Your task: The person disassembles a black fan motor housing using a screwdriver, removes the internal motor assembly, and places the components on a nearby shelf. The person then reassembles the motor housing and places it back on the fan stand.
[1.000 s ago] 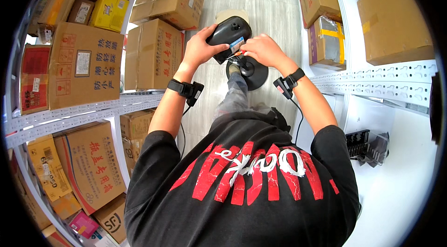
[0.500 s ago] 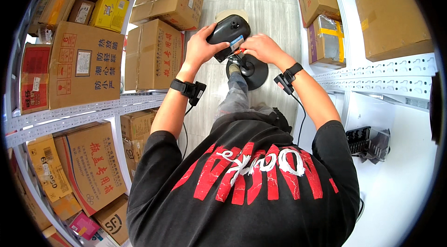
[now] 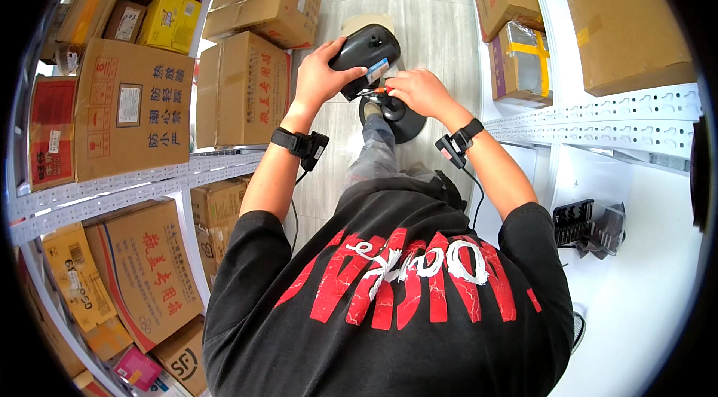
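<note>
My left hand [image 3: 322, 75] is wrapped around a glossy black rounded housing [image 3: 368, 47] with a short dark peg on top and a blue-and-white label. The thumb presses on the housing near that label. Just below it, my right hand [image 3: 421, 92] pinches a slim red-handled tool [image 3: 383, 90]; its kind is too small to make out. The tool points left, toward the housing's lower edge. Beneath the hands a round black base [image 3: 404, 124] rests on the floor, with a short stem partly hidden by my right hand. A black wrist strap with a cable is on each forearm.
Cardboard cartons [image 3: 246, 89] fill the white shelving on my left, with a yellow box [image 3: 170, 20] among them. More cartons [image 3: 633, 20] stand on the right shelf. Lower right, a black toolbit set [image 3: 574, 223] lies on a white surface. My foot is beside the base.
The hands keep nearly the same pose around the housing. My right hand has shifted slightly down and left, and the red-handled tool now lies more level.
</note>
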A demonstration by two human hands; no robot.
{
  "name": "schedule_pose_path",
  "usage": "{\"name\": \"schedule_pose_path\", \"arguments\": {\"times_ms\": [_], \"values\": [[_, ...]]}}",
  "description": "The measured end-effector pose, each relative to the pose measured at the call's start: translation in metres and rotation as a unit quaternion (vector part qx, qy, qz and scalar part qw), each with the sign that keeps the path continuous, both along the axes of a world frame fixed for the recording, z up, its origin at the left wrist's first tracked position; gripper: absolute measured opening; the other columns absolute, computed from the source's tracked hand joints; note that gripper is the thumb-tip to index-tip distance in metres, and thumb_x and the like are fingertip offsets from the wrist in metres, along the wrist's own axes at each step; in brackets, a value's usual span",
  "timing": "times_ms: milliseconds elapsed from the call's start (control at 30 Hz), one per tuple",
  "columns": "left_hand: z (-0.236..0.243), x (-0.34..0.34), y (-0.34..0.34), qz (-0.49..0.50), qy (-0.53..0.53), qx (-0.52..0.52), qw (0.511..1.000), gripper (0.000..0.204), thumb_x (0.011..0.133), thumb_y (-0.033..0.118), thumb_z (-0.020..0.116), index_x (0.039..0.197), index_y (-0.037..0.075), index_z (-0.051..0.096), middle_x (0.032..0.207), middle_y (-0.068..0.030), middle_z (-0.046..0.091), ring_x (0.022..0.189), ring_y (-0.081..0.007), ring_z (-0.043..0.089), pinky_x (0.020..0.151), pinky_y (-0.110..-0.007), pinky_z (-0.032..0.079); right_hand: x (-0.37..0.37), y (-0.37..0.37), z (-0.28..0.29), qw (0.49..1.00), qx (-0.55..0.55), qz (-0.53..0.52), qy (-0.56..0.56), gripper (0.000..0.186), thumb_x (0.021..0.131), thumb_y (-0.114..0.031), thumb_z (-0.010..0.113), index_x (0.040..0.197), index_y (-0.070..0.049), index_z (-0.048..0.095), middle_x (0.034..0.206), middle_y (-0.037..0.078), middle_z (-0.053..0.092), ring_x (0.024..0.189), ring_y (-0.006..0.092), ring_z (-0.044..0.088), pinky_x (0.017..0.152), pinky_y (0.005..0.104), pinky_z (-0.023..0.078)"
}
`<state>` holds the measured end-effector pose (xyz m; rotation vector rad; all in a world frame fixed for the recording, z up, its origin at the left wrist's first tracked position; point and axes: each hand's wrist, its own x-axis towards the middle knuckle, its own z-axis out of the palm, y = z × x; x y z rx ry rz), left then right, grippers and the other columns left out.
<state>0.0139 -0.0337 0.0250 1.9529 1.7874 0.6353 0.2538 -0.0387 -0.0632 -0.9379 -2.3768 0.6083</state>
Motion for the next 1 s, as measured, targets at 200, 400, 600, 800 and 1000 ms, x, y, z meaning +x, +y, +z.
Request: {"name": "schedule_pose_path", "arguments": {"times_ms": [200, 400, 600, 800, 1000], "values": [[-0.003, -0.001, 0.002, -0.008, 0.005, 0.037, 0.999, 0.079, 0.065, 0.038, 0.087, 0.13, 0.002, 0.061, 0.127, -0.0192, 0.064, 0.112, -0.0318, 0.065, 0.096, -0.038, 0.051, -0.01, -0.033, -0.029, 0.993, -0.023, -0.085, 0.078, 0.018, 0.089, -0.021, 0.065, 0.104, -0.013, 0.067, 0.084, 0.008, 0.063, 0.082, 0.032, 0.063, 0.071, 0.0436, 0.049], [-0.008, -0.005, 0.003, -0.036, -0.016, 0.024, 0.999, 0.079, 0.071, 0.037, 0.085, 0.137, 0.004, 0.056, 0.133, -0.0167, 0.06, 0.121, -0.0298, 0.059, 0.102, -0.038, 0.047, -0.009, -0.032, -0.02, 0.993, 0.006, -0.097, 0.071, 0.018, 0.088, -0.023, 0.065, 0.104, -0.014, 0.067, 0.085, 0.007, 0.065, 0.082, 0.0311, 0.065, 0.072, 0.0438, 0.049], [-0.008, -0.012, -0.002, -0.056, -0.033, 0.072, 0.995, 0.084, 0.068, 0.031, 0.086, 0.137, 0.0, 0.051, 0.135, -0.0222, 0.054, 0.123, -0.0348, 0.056, 0.102, -0.041, 0.047, -0.009, -0.032, 0.008, 0.995, -0.02, -0.099, 0.0, 0.014, 0.088, -0.024, 0.065, 0.097, -0.012, 0.067, 0.084, 0.008, 0.065, 0.079, 0.0315, 0.066, 0.07, 0.0448, 0.051], [-0.016, -0.027, -0.021, -0.069, -0.106, 0.021, 0.992, 0.083, 0.068, 0.019, 0.082, 0.14, 0.001, 0.045, 0.139, -0.0202, 0.049, 0.13, -0.034, 0.049, 0.107, -0.041, 0.042, -0.027, -0.066, 0.015, 0.987, 0.006, -0.151, -0.055, 0.018, 0.087, -0.025, 0.067, 0.085, -0.007, 0.062, 0.076, 0.011, 0.063, 0.069, 0.0318, 0.066, 0.064, 0.0434, 0.052], [-0.007, -0.037, -0.01, -0.118, -0.12, -0.039, 0.985, 0.083, 0.068, 0.014, 0.08, 0.144, 0.006, 0.047, 0.147, -0.0158, 0.043, 0.138, -0.0301, 0.039, 0.114, -0.039, 0.034, -0.033, -0.067, 0.022, 0.985, 0.029, -0.161, -0.051, 0.017, 0.087, -0.024, 0.068, 0.084, -0.008, 0.062, 0.074, 0.01, 0.063, 0.067, 0.0296, 0.067, 0.062, 0.0423, 0.05]]}}
